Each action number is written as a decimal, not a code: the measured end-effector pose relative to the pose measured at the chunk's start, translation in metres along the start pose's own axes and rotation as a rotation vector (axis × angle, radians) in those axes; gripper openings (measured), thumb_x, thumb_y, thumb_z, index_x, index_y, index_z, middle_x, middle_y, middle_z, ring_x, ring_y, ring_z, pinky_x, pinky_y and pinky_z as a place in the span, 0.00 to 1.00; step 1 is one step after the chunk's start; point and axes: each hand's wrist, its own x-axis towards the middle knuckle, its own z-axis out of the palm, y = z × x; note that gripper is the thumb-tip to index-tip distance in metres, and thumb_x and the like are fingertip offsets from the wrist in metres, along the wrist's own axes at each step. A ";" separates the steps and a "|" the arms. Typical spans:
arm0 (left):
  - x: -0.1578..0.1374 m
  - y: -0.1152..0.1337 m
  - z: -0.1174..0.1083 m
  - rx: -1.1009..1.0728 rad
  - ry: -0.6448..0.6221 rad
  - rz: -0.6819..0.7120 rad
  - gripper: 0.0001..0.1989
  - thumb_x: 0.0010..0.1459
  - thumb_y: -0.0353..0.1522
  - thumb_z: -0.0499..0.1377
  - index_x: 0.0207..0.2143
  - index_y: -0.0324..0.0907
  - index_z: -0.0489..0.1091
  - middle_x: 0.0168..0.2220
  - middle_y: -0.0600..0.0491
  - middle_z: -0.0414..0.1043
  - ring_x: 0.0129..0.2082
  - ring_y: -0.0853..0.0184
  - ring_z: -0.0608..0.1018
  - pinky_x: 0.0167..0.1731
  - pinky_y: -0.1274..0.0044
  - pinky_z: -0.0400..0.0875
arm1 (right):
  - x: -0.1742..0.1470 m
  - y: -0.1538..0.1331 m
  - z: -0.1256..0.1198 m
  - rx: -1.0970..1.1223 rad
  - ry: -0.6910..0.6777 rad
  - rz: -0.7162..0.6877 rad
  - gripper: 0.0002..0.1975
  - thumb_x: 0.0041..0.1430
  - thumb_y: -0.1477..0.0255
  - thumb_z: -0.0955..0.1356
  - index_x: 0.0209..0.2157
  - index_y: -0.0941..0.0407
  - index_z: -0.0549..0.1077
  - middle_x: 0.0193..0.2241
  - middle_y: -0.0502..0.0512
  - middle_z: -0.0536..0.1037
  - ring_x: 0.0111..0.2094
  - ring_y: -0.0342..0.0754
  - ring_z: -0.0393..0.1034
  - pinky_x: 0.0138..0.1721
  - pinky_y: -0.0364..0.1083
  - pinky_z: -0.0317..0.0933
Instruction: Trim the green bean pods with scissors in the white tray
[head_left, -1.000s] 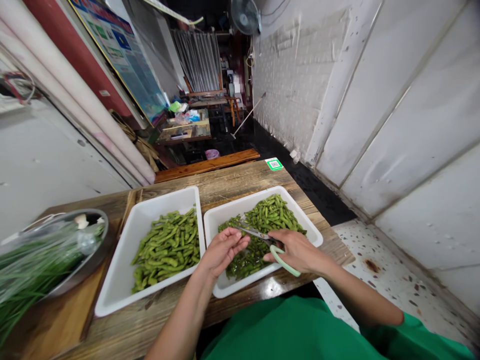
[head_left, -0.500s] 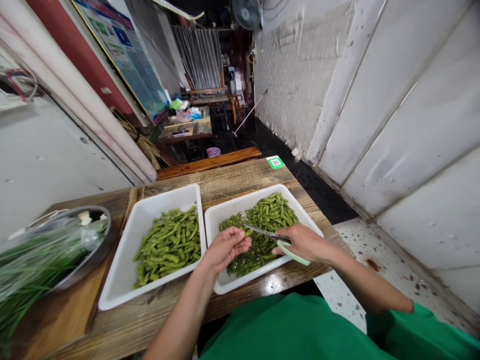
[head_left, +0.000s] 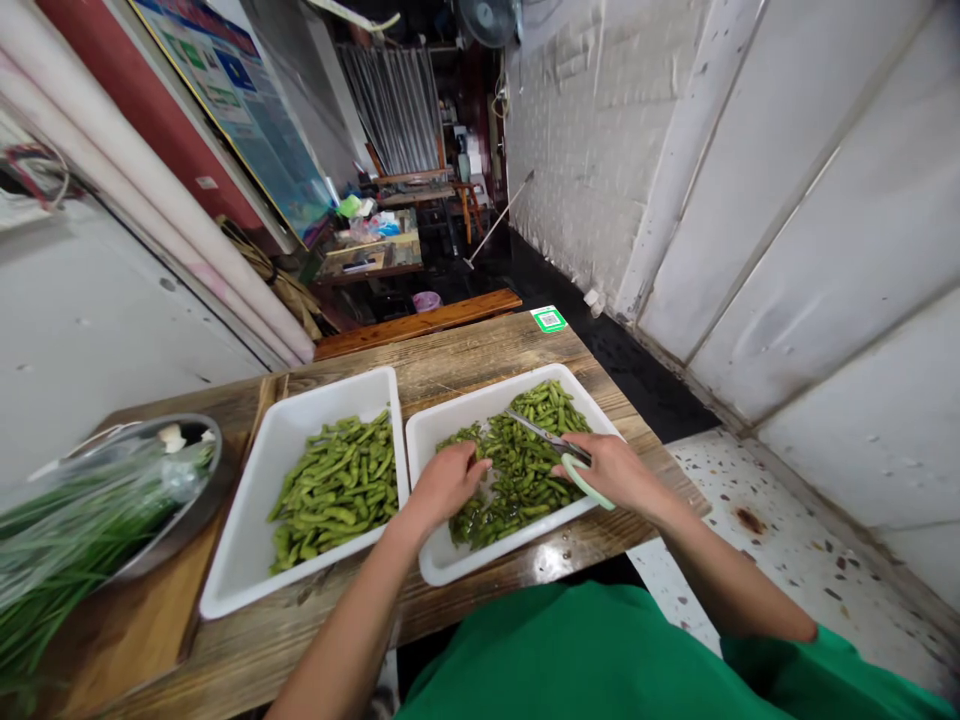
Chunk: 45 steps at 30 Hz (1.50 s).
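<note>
My right hand grips scissors with pale green handles. Their metal blades point up and left over the right white tray, which holds wet green soybean pods. Palm down, my left hand reaches over the left part of that tray, close to the pods. Its thumb and forefinger show slightly apart, with no pod visible between them; the other fingertips are hidden. To the left, a second white tray contains more green pods.
A metal bowl with bagged green stalks stands at the left on a wooden board. The wooden table carries a green code sticker at its far corner. A bench lies beyond.
My left hand has turned palm down and lowered toward the pods, away from the blades. The scissors have shifted slightly up and right with my right hand.
</note>
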 end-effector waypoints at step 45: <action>-0.002 0.011 0.020 -1.063 0.242 -0.357 0.15 0.37 0.35 0.63 0.28 0.36 0.66 0.19 0.60 0.60 0.16 0.80 0.60 0.17 0.85 0.53 | 0.000 -0.015 -0.005 0.151 -0.136 -0.050 0.22 0.44 0.57 0.66 0.40 0.55 0.70 0.25 0.51 0.74 0.26 0.45 0.66 0.27 0.40 0.54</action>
